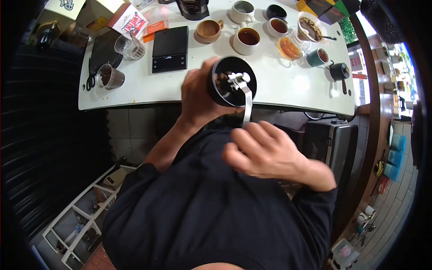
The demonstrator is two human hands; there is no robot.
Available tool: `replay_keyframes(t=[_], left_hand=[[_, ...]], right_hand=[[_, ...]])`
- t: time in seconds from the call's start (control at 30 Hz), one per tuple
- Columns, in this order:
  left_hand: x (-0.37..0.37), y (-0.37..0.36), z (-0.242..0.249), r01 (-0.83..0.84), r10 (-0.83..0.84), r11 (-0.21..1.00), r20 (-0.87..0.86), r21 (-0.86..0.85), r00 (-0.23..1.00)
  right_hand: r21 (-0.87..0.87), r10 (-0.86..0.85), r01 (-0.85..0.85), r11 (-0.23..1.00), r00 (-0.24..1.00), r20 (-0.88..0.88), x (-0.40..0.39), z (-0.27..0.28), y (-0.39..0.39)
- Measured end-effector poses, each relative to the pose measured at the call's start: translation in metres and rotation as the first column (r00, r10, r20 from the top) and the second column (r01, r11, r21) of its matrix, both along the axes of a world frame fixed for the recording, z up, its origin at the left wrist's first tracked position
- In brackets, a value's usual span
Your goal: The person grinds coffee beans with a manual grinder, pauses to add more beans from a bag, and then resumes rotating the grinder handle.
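Observation:
My left hand (195, 92) is wrapped around the side of a black hand coffee grinder (230, 99), held in front of the table's near edge. The grinder's top is open, and a few dark coffee beans (220, 84) lie inside by the pale metal hub. From the hub a silver crank handle (248, 101) reaches toward my body. My right hand (267, 150) is closed at the crank's outer end, hiding its knob. Just beyond my left hand lies a black digital scale (170, 47) with nothing on its plate.
On the white table (148, 92) stand a plastic cup of dark grounds (110, 76), a clear cup (129, 46), a wooden cup (208, 31) and a white cup of dark drink (246, 41). To the right are a glass server (289, 48), a dripper (310, 28) and a teal cup (317, 57).

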State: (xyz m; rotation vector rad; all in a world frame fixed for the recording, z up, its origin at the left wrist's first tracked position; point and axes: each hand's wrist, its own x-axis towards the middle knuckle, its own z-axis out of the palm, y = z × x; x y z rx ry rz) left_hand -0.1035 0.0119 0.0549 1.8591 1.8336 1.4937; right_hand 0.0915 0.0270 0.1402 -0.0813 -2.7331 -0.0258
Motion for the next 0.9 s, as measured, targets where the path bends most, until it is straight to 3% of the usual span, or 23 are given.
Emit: replay_keyframes(t=[0.07,0.1,0.13,0.2,0.23,0.27,0.3,0.33,0.37,0.43,0.47,0.53,0.6,0.7,0.77,0.8,0.83,0.87,0.9], left_hand=[[0.014,-0.006,0.001,0.154,-0.164,0.976,-0.055,-0.152,0.985],[0.022,-0.013,-0.001,0.210,-0.217,0.943,0.002,-0.257,0.976],[0.050,-0.021,-0.064,0.174,0.007,0.918,0.452,-0.356,0.892],[0.072,-0.035,0.035,0.309,-0.089,0.733,0.364,-0.606,0.927],[0.039,-0.048,-0.059,0.705,-0.529,0.683,0.537,-0.191,0.657],[0.040,-0.052,-0.043,0.735,-0.354,0.642,0.767,-0.217,0.536],[0.037,-0.049,-0.038,0.665,-0.437,0.741,0.684,-0.095,0.584],[0.034,-0.046,-0.037,0.581,-0.493,0.813,0.586,0.046,0.643],[0.032,-0.049,-0.037,0.564,-0.481,0.824,0.588,0.049,0.651],[0.027,-0.054,-0.038,0.456,-0.151,0.887,0.886,-0.075,0.438],[0.019,-0.051,-0.040,0.431,-0.141,0.900,0.887,-0.071,0.441],[-0.004,-0.042,-0.044,0.248,-0.223,0.969,0.491,0.015,0.842],[-0.017,-0.041,-0.047,0.158,-0.163,0.986,0.431,0.048,0.887],[-0.051,-0.036,-0.050,0.087,-0.096,0.991,0.090,0.102,0.991],[-0.054,-0.016,-0.047,0.011,0.048,0.982,-0.305,0.187,0.951],[-0.053,-0.008,-0.047,-0.025,0.154,0.968,-0.518,0.248,0.842],[-0.055,-0.006,-0.042,0.076,-0.047,0.985,-0.182,0.156,0.982],[-0.055,-0.008,-0.028,0.211,-0.226,0.973,0.196,0.094,0.954],[-0.064,0.000,-0.050,0.002,0.154,0.954,-0.496,0.300,0.855]], right_hand=[[0.035,0.153,-0.151,0.988,0.987,-0.049,-0.024,0.001,0.007],[0.007,0.197,-0.197,0.980,0.978,-0.069,-0.036,0.000,0.011],[0.062,0.193,-0.189,0.980,0.978,-0.074,-0.051,-0.003,0.015],[-0.056,0.164,-0.158,0.986,0.975,0.148,-0.074,0.011,0.039],[-0.144,0.137,-0.120,0.982,0.984,0.115,-0.084,0.000,0.058],[-0.381,0.098,0.049,0.923,0.930,0.355,-0.092,0.001,0.080],[-0.305,0.045,0.051,0.951,0.952,0.302,-0.085,0.000,0.098],[-0.371,-0.034,0.121,0.921,0.972,0.233,-0.077,-0.016,0.117],[-0.382,-0.143,0.236,0.893,0.956,0.257,-0.065,-0.023,0.129],[-0.393,-0.235,0.267,0.880,0.963,0.128,-0.033,-0.043,0.142],[-0.381,-0.261,0.298,0.875,0.954,0.147,-0.017,-0.046,0.138],[-0.438,-0.240,0.304,0.846,0.951,0.195,0.000,-0.037,0.121],[-0.396,-0.195,0.237,0.887,0.970,0.144,0.003,-0.012,0.095],[-0.195,-0.063,0.055,0.979,0.997,-0.034,-0.002,0.037,0.062],[-0.133,-0.018,0.009,0.991,0.998,-0.065,-0.006,0.042,0.053],[-0.126,0.002,-0.014,0.992,0.996,-0.094,-0.008,0.038,0.054],[-0.114,0.017,-0.031,0.993,0.992,-0.123,-0.010,0.037,0.057],[-0.112,0.007,-0.021,0.993,0.992,-0.126,-0.008,0.039,0.056],[-0.091,-0.024,0.013,0.996,0.992,-0.122,-0.008,0.037,0.055]])
